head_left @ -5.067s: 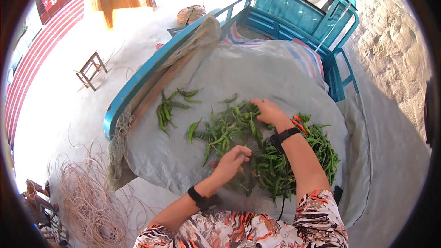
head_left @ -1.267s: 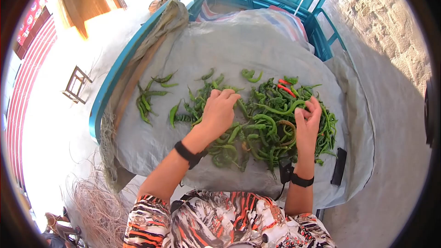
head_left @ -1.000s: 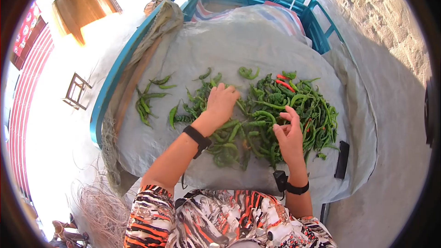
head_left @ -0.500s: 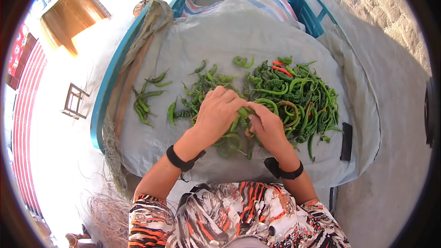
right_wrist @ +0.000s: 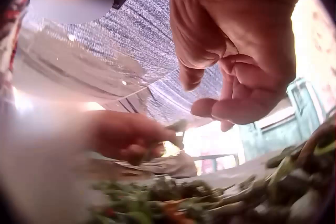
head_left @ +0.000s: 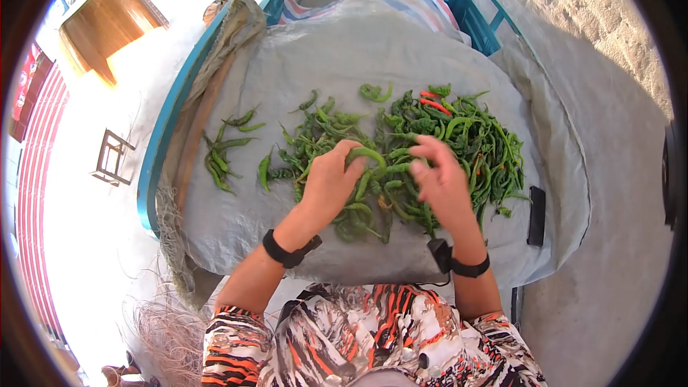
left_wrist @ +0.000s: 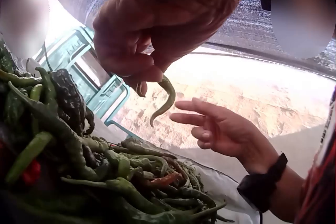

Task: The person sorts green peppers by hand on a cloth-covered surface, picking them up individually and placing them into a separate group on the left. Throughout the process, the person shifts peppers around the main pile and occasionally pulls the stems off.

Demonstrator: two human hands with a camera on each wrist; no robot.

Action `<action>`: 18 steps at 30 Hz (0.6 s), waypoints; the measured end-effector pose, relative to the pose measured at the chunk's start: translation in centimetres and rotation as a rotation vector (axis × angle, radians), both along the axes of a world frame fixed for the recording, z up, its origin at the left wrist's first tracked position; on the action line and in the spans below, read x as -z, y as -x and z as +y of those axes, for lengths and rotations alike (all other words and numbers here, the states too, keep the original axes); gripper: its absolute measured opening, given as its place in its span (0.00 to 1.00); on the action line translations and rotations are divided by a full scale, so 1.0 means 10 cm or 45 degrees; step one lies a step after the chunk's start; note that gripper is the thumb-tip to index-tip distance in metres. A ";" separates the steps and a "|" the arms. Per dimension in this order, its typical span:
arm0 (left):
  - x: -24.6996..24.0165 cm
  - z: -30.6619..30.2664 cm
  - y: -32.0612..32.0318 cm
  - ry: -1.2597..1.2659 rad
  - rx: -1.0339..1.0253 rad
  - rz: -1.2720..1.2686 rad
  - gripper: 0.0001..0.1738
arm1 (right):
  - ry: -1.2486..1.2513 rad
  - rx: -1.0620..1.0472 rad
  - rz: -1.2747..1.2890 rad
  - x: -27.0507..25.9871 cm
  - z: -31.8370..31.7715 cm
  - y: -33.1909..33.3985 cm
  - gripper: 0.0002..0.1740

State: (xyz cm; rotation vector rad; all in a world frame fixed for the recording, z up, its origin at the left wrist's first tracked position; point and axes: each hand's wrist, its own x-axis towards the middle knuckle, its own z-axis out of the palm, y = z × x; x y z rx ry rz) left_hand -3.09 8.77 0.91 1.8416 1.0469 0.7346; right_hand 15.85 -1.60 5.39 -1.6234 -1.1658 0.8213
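Note:
A curved green chili pepper (head_left: 374, 159) is pinched between the thumb and fingers of my left hand (head_left: 331, 183), above the middle of the peppers. In the left wrist view the same pepper (left_wrist: 167, 100) hangs down from the fingertips. My right hand (head_left: 444, 178) is just to the right, fingers loosely bent; the right wrist view shows a gap between its thumb and fingers, with nothing held. Beneath it lies a large heap of green peppers (head_left: 494, 150) with a few red peppers (head_left: 434, 106). A looser pile of peppers (head_left: 315, 129) lies beyond my left hand.
A small group of peppers (head_left: 221, 161) lies at the left of the grey sheet (head_left: 358, 57). A black phone-like object (head_left: 536, 216) rests on the right. The blue cart rail (head_left: 168, 125) borders the left side. A stool (head_left: 112, 158) stands on the ground.
Half a second ago both hands met at the pepper. My right hand has since moved away to the right; my left hand keeps the pepper. Earlier, my right hand was over the right heap.

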 end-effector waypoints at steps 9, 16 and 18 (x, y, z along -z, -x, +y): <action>-0.05 -0.16 -0.11 0.102 0.109 0.076 0.17 | 0.132 -0.170 0.173 0.23 -0.07 -0.33 0.20; 0.20 0.23 -0.23 -0.638 0.081 0.452 0.19 | -0.265 0.110 0.298 0.14 0.34 -0.65 0.20; 0.33 0.34 -0.37 -0.869 0.086 0.467 0.20 | -0.280 0.175 0.129 0.22 0.33 -0.65 0.21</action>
